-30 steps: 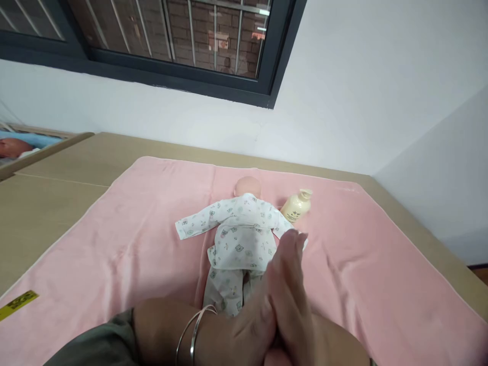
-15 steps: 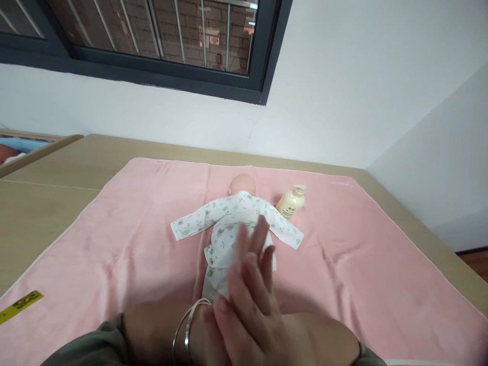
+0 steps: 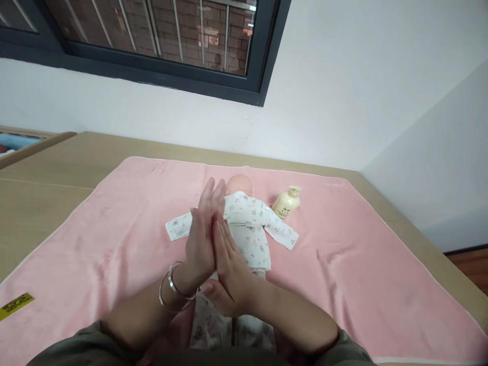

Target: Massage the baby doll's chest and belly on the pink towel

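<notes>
A baby doll in a white printed suit lies on its back in the middle of a pink towel, head toward the wall. My left hand, with two silver bangles on its wrist, and my right hand are pressed palm to palm above the doll's torso, fingers straight and pointing away from me. Neither hand holds anything. My hands hide part of the doll's left side and belly. A cream pump bottle lies on the towel just right of the doll's head.
The towel covers a tan wooden table set against a white wall below a barred window. A yellow label sits at the towel's near left corner. Another cot's edge shows at far left.
My joined hands have slid from the lower right up and to the left over the doll, palms rubbing together. The view has shifted slightly right.
</notes>
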`<state>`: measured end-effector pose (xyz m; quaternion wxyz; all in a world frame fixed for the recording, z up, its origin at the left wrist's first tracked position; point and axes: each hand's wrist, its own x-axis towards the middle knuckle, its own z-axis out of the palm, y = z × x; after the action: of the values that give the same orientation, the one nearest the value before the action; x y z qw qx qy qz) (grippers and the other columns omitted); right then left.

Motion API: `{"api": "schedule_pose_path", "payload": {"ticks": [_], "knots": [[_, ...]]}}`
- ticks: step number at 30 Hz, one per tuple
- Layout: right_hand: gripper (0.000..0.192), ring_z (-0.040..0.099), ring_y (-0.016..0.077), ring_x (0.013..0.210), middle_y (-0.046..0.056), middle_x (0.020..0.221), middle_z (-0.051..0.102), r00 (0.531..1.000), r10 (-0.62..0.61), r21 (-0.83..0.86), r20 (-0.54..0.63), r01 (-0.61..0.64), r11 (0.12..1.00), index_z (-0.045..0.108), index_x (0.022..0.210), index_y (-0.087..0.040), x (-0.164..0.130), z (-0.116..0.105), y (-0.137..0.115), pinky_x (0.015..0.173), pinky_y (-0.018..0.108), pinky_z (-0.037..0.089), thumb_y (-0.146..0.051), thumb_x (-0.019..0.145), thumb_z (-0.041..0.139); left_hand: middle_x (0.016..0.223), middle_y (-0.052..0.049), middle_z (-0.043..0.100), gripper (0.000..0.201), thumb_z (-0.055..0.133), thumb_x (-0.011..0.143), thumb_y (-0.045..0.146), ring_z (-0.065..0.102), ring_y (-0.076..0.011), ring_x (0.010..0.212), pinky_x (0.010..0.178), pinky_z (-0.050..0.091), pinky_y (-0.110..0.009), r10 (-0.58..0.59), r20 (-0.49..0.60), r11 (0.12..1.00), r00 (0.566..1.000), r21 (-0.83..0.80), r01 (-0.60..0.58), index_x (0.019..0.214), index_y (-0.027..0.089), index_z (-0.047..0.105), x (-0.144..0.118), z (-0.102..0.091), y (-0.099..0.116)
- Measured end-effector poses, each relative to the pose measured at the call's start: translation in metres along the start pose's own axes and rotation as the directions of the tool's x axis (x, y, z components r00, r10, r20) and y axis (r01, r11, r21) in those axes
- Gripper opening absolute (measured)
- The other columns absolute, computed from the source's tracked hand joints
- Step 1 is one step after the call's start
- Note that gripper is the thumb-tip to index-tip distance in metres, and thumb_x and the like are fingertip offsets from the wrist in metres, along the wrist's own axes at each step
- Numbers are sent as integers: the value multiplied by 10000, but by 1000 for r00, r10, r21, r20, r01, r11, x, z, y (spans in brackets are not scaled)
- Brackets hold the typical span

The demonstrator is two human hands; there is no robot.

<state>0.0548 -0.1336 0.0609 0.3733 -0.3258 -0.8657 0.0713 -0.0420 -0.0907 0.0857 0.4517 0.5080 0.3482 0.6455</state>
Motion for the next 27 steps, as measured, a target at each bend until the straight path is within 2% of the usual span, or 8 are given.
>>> {"api": "schedule_pose_path", "payload": {"ticks": [2,6,10,13,19,22,25,27], "knots": [[832,54,266,1613,210,1731,64,995,100,74,25,-102,992,-198,1618,-69,3,9,9,1283,507,265,-539,1080,231,1647,-54,421,676,83,1049,619,296,-235,1576,1299,251,-500,-1,-28,999,1000,-49,-1,1551,297,400,22,3,-14],[656,286,247,1570,154,1652,383,953,301,65,39,-303,951,174,1655,-148,10,14,44,1302,540,154,-493,1096,159,1636,-87,428,544,289,1061,561,337,-257,1556,1304,250,-480,-131,2,982,991,141,129,1392,231,566,42,0,-63],[655,442,193,1489,81,1557,539,929,356,55,99,-363,930,460,1551,-221,13,6,90,1304,475,176,-444,1098,43,1449,-135,605,529,305,1056,551,522,-268,1413,1235,378,-483,-60,15,971,998,234,55,1300,192,607,34,-1,-106],[583,412,200,1508,98,1549,545,910,387,-50,146,-384,922,589,1451,-185,12,-3,120,1291,440,225,-410,1103,178,1397,-145,634,517,324,1049,548,570,-267,1350,1215,402,-483,6,21,964,1000,266,-11,1308,188,590,28,1,-121],[497,281,335,1565,191,1656,356,790,606,-439,94,-514,737,514,1520,-140,7,3,109,1259,552,239,-280,1056,402,1380,-163,640,481,338,1040,492,573,-286,1339,1206,405,-508,27,15,946,1000,324,-30,1289,168,591,29,0,-125],[553,251,326,1576,250,1636,359,819,560,-499,123,-437,748,448,1540,-33,6,14,93,1288,505,184,-188,1010,436,1367,-154,649,471,341,1036,485,583,-282,1328,1201,412,-503,23,8,944,1000,330,-25,1272,173,604,29,-1,-126],[527,280,249,1571,159,1621,432,844,493,-428,212,-373,823,480,1532,-111,7,8,99,1301,477,157,-183,1016,404,1360,-158,655,486,340,1036,498,592,-280,1318,1186,432,-492,31,8,947,999,319,-32,1271,167,608,29,-1,-128],[521,265,243,1576,129,1635,417,819,544,-396,183,-444,803,453,1552,-139,8,-2,109,1293,498,173,-267,1055,366,1362,-154,658,493,340,1038,512,591,-279,1321,1179,439,-487,39,28,945,999,324,-46,1270,174,613,28,0,-128]]}}
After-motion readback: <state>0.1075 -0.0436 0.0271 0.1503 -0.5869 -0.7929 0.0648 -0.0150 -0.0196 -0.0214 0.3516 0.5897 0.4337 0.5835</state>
